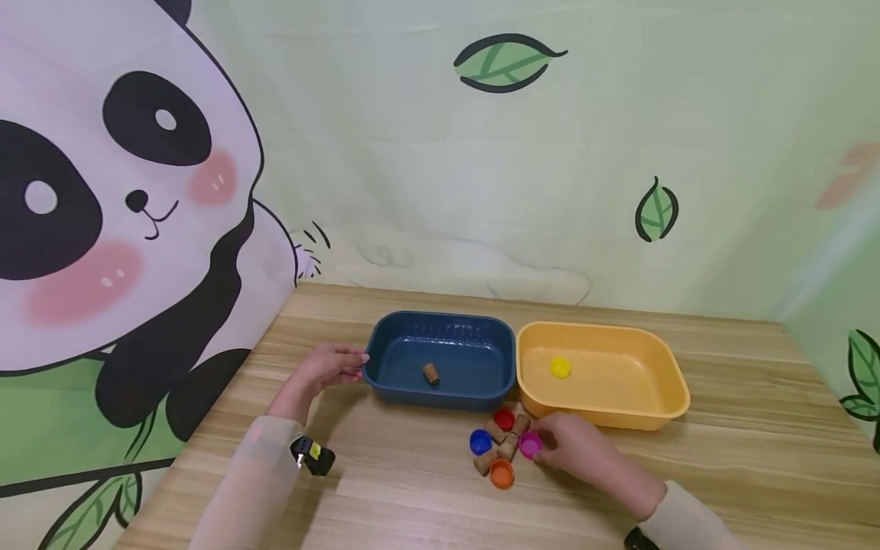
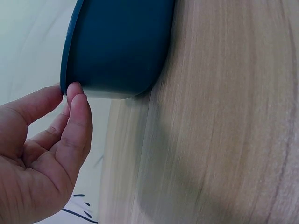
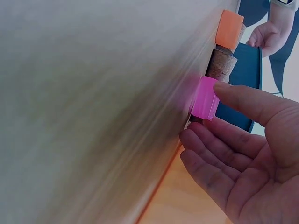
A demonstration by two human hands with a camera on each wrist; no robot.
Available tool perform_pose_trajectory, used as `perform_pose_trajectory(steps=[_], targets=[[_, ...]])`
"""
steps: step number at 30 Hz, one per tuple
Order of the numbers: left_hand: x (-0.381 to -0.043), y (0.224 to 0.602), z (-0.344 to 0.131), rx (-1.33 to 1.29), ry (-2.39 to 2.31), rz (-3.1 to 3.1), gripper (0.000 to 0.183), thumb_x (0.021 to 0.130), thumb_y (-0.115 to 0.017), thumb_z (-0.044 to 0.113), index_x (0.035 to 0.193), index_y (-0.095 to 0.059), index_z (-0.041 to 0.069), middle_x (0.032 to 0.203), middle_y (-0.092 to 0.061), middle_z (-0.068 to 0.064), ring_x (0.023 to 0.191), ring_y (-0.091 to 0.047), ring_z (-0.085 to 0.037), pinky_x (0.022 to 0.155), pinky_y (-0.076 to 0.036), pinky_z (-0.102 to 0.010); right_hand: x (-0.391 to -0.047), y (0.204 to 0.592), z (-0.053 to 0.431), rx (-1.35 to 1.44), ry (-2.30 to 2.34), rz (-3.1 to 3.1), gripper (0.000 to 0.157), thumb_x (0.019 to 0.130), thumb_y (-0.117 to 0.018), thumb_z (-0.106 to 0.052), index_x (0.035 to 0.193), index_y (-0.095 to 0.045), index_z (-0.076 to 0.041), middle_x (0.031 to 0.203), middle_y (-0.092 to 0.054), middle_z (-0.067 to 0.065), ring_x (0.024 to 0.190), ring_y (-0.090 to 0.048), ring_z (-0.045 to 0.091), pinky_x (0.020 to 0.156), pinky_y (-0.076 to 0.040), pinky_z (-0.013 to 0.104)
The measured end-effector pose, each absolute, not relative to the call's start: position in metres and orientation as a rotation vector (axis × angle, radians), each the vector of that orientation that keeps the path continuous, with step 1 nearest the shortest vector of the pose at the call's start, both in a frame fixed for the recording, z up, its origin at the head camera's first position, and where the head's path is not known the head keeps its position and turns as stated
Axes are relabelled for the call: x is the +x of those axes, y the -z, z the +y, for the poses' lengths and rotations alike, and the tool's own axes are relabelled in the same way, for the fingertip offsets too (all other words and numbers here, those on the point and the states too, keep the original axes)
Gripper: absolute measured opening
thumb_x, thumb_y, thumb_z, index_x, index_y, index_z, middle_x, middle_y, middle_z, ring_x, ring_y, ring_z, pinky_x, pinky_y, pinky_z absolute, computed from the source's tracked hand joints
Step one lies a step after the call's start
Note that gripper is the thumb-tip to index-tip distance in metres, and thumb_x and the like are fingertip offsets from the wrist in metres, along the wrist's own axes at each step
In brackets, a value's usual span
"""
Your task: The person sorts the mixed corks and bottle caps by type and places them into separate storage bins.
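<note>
My left hand (image 1: pixel 325 368) pinches the left rim of a dark blue basin (image 1: pixel 440 400) between thumb and fingertips, plain in the left wrist view. One cork (image 1: pixel 431 373) lies inside that basin. My right hand (image 1: pixel 574 449) is at a pink bottle cap (image 3: pixel 205 98), thumb on one side and index finger on the other. Beside the pink cap lie several corks (image 1: pixel 509 446), along with a red cap (image 1: pixel 504 418), a blue cap (image 1: pixel 480 441) and an orange cap (image 1: pixel 502 473), all in a cluster on the table.
A yellow basin (image 1: pixel 677 393) stands against the blue one's right side, with a yellow cap (image 1: pixel 560 367) inside it. Both basins rest on a wood-grain table (image 1: pixel 749 428). Behind it hangs a green backdrop (image 1: pixel 385 153) printed with a panda and leaves.
</note>
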State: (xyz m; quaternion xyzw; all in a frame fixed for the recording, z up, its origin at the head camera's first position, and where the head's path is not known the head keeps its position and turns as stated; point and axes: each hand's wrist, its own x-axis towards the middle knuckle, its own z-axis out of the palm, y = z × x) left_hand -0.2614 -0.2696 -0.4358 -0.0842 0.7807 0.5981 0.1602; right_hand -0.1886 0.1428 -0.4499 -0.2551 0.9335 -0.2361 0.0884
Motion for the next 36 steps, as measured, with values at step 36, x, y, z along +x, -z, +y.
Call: perform_pose_trajectory(steps=[36], targets=[[-0.262, 0.436, -0.269, -0.217, -1.742, 2.207, 0.037, 0.102, -0.059, 0.005, 0.128, -0.053, -0.022, 0.072, -0.065, 0.006, 0.067, -0.063, -0.003, 0.065, -0.059, -0.014, -0.191, 0.400, 0.173, -0.715, 0.895, 2.676, 0.022, 0.086, -0.078, -0.009, 0.107, -0.076, -0.001, 0.092, -0.076, 0.003, 0.080, -0.065, 0.008, 0.070, -0.056, 0.019]])
